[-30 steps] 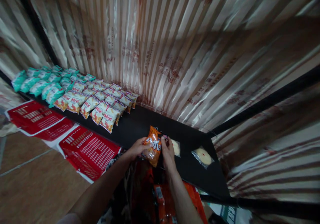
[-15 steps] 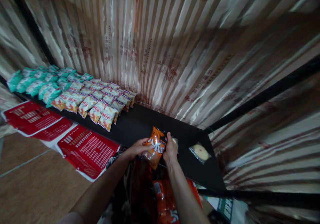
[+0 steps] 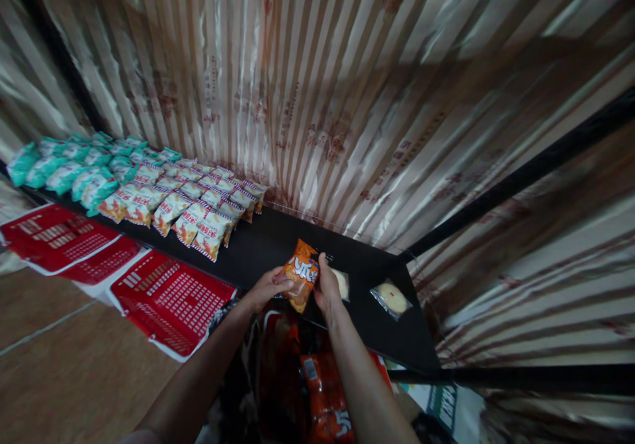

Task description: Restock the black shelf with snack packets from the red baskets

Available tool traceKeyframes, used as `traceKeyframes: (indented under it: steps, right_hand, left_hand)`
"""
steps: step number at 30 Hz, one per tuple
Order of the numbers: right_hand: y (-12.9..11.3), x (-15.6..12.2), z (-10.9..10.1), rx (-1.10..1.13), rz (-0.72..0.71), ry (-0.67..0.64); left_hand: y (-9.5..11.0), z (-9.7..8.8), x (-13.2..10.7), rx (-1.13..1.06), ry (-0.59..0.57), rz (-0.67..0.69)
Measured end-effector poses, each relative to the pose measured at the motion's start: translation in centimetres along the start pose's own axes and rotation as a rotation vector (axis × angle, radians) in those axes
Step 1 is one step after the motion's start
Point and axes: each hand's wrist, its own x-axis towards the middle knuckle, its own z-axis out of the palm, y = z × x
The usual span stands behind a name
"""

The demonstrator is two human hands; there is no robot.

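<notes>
Between my two hands is an orange snack bag (image 3: 301,273) with white lettering, held over the front part of a black shelf (image 3: 265,239). My left hand (image 3: 270,287) grips its left side, and my right hand (image 3: 325,282) is closed on its right side. Just right of my right hand, partly hidden by it, a round pale item in clear wrap (image 3: 342,285) lies on the shelf. Another wrapped round pale item (image 3: 391,298) lies farther right. Below my forearms are more orange packs (image 3: 325,391).
White-and-orange snack bags (image 3: 191,209) stand in rows on the shelf's left half, with teal bags (image 3: 79,173) beyond them. Red baskets (image 3: 171,292) sit below the front edge. A black post (image 3: 520,179) slants at the right, before a striped plastic curtain (image 3: 317,87).
The orange bag and both hands have moved slightly left and up, away from the wrapped round item, which now shows more. The whole view has shifted a little.
</notes>
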Motion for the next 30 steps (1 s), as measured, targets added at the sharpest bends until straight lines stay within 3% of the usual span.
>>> traceKeyframes:
  steps: [5, 10, 18, 20, 23, 30]
  right_hand:
    - [1.3, -2.4, -0.2, -0.016, 0.097, -0.208]
    - [2.4, -2.7, -0.8, -0.076, 0.177, -0.307]
    - [2.5, -1.6, 0.8, -0.073, 0.145, -0.3]
    - [2.5, -1.2, 1.6, -0.085, 0.128, -0.29]
    - [2.5, -0.3, 2.5, -0.104, 0.111, -0.278]
    - [2.0, 1.4, 3.9, -0.151, 0.083, -0.342]
  left_hand:
    - [0.6, -0.2, 1.0, 0.042, 0.058, 0.015]
    - [0.6, -0.4, 1.5, 0.119, 0.12, 0.042]
    - [-0.5, -1.5, 3.1, 0.463, 0.469, 0.143]
    - [-0.1, -1.8, 3.5, 0.626, 0.544, 0.135]
    - [1.3, -2.0, 4.0, 0.837, 0.568, 0.062]
    - [4.5, -0.9, 4.9, 1.067, 0.628, -0.091]
